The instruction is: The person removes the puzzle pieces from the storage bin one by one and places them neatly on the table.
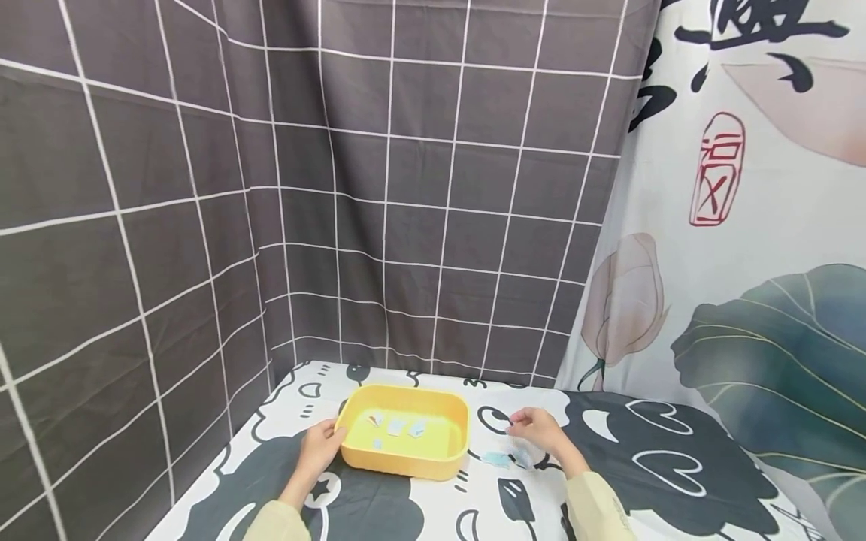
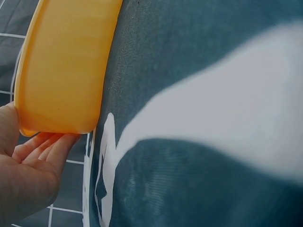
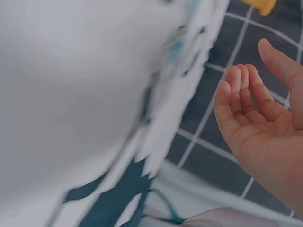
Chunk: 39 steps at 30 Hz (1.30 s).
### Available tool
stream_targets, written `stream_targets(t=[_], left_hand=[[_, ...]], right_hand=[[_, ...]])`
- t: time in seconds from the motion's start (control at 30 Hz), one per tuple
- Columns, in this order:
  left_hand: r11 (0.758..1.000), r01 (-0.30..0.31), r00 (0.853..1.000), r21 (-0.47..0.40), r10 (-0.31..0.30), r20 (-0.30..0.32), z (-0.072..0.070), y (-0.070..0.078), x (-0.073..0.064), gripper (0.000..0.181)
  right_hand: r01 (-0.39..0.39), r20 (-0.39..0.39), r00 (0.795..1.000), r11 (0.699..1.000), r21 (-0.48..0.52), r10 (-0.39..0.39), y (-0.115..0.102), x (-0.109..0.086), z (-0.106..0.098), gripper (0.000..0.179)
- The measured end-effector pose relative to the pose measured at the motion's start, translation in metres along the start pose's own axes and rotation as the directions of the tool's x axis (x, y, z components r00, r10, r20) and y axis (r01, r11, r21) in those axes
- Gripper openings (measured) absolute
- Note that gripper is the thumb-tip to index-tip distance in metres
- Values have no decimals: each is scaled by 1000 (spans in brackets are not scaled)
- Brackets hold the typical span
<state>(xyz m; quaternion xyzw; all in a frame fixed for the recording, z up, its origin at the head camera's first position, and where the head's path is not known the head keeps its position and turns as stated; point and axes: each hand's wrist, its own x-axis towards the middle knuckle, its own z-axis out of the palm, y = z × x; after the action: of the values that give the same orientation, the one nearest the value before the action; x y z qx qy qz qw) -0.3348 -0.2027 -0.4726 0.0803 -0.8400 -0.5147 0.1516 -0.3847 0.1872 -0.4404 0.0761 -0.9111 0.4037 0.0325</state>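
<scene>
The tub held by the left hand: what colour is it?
Yellow, inside and out; the tub shows best in the head view.

Left hand (image 1: 320, 445) at seven o'clock, arm (image 1: 298, 485) pointing to one, thumb (image 2: 6, 130) and fingers (image 2: 60, 150) bent in a grip, right hand (image 1: 540, 431) at five o'clock, fingers (image 3: 227, 111) softly bent, thumb (image 3: 278, 59) apart

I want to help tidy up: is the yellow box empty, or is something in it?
Not empty: a few small pale pieces lie on the bottom of the yellow box, with bare yellow showing around them.
</scene>
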Motion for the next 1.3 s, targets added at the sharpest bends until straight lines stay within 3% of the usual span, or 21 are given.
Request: stream_targets(t=[0.17,0.33,0.5,0.67,0.93,1.13,1.3], left_hand=[[1000,14,1000,-8,-14,4,1,0,-1,41],[999,27,1000,-22,-27,-7,5,0,-1,41],[999,24,1000,-47,-23,5,12,0,0,39],[998,11,1000,-64,-11,6,13,0,3,39],[997,28,999,-71,-29,-14,8,-2,7,42],[994,64,997,-89,-67,-24,6,-1,3,43],[992,77,997,-104,-80,-23,5,0,1,42]], right_hand=[[73,-50,996,993,88,-69,-30,15,8,29],[137,-51,990,977,164,-130,-59,25,26,28],[174,13,984,968,178,-179,-77,27,55,28],[243,91,961,954,178,-262,-93,26,86,31],[230,221,933,944,238,-283,-120,30,132,34],[202,273,927,955,217,-258,-127,28,158,33],[264,313,908,960,89,-279,-128,26,169,25]])
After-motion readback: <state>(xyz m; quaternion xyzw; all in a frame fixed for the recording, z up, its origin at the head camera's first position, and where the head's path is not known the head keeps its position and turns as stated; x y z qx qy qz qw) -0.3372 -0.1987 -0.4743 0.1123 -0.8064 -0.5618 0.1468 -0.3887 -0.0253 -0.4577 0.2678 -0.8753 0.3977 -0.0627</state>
